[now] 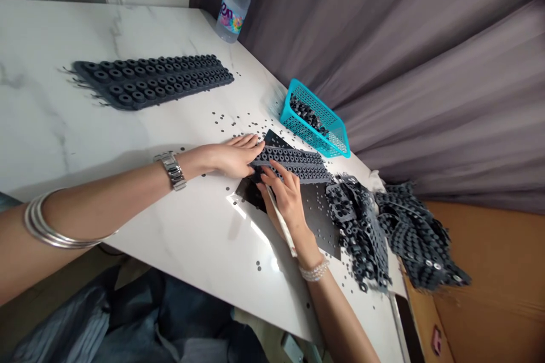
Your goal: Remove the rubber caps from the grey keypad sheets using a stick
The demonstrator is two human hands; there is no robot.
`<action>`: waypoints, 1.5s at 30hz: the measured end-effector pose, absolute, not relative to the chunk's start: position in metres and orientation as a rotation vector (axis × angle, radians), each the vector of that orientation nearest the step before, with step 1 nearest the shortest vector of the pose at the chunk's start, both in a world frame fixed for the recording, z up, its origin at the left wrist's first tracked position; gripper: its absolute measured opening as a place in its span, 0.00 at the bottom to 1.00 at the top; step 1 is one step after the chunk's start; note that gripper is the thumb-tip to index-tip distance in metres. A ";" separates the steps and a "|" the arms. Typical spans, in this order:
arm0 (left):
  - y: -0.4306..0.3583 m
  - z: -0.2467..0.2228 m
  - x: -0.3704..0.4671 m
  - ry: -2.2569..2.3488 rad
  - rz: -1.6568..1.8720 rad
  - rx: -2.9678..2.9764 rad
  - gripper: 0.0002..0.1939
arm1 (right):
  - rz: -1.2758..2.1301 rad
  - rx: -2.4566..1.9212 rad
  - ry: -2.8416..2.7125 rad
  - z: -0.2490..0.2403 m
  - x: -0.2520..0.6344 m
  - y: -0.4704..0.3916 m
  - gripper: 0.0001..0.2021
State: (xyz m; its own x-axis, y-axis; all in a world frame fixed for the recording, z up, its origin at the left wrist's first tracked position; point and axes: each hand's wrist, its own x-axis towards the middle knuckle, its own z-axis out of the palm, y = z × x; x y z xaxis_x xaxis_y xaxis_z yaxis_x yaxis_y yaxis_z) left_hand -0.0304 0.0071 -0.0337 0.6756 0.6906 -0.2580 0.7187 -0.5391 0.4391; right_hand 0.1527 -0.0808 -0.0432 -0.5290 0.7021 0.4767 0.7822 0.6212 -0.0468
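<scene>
A dark rubber strip (298, 164) with rows of raised rings lies over a flat black sheet (321, 221) on the white table. On the strip's left end rests my left hand (236, 157), its fingers spread and pressing flat. My right hand (287, 198) is closed around a slim white tool (281, 218), whose handle sticks out toward the wrist. The tool's tip is hidden by the fingers at the strip's near edge. Small dark round bits are scattered around both hands.
Another ringed rubber strip (157, 79) lies at the back left. A water bottle (235, 3) stands by the curtain. The turquoise basket (340, 144) holds small dark pieces. Piled ringed rubber pieces (361, 232) lie at the right, with more (419, 235) beside a cardboard box (494, 272).
</scene>
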 end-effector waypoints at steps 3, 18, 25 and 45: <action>0.007 -0.034 -0.029 1.085 -0.074 2.393 0.40 | -0.274 -1.153 -2.402 -0.045 0.153 -0.080 0.06; 0.007 -0.033 -0.028 1.099 -0.082 2.381 0.41 | -0.343 -1.157 -2.490 -0.043 0.151 -0.081 0.06; 0.006 -0.034 -0.027 1.106 -0.033 2.367 0.41 | -0.364 -1.154 -2.655 -0.040 0.146 -0.077 0.10; 0.019 -0.056 -0.027 1.174 0.529 2.139 0.35 | -0.546 -2.348 -1.170 -0.012 0.286 -0.084 0.18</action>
State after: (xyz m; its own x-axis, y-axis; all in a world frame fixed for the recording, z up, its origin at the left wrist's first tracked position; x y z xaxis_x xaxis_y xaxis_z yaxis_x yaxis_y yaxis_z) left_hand -0.0275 0.0190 -0.0559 0.5216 0.8521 0.0436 0.5974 -0.4013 0.6944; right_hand 0.2860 -0.0838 -0.0117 0.5601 0.6341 0.5331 0.8159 -0.5337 -0.2224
